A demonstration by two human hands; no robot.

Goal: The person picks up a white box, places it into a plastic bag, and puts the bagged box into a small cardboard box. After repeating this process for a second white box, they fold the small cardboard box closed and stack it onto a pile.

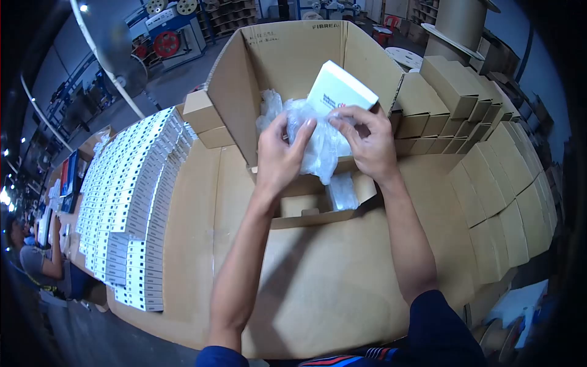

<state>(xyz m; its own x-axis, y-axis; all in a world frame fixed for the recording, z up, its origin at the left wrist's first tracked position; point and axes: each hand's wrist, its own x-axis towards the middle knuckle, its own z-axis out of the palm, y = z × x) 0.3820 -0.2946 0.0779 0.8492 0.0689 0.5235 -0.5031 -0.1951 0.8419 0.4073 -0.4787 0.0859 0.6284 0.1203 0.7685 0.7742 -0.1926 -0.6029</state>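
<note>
My left hand (281,153) pinches one side of a crumpled clear plastic bag (318,150), thumb and fingers closed on it. The other side of the bag is gripped by my right hand (370,142), its fingers curled together. What the bag contains, if anything, I cannot make out. Just behind the hands a white box (338,88) with printed text is tilted; its lower part is hidden. Below the bag sits a small open carton (293,221), with a plastic-wrapped piece (343,194) at its right end. A large open carton (293,52) rises behind, with more clear plastic (269,104) inside.
Stacked white boxes (131,183) line the left side of the cardboard-covered table (330,275). Brown cartons are stacked at the right (498,196) and back right (449,92). A co-worker (46,257) sits far left. Machines (174,37) and a large spool (455,27) stand behind.
</note>
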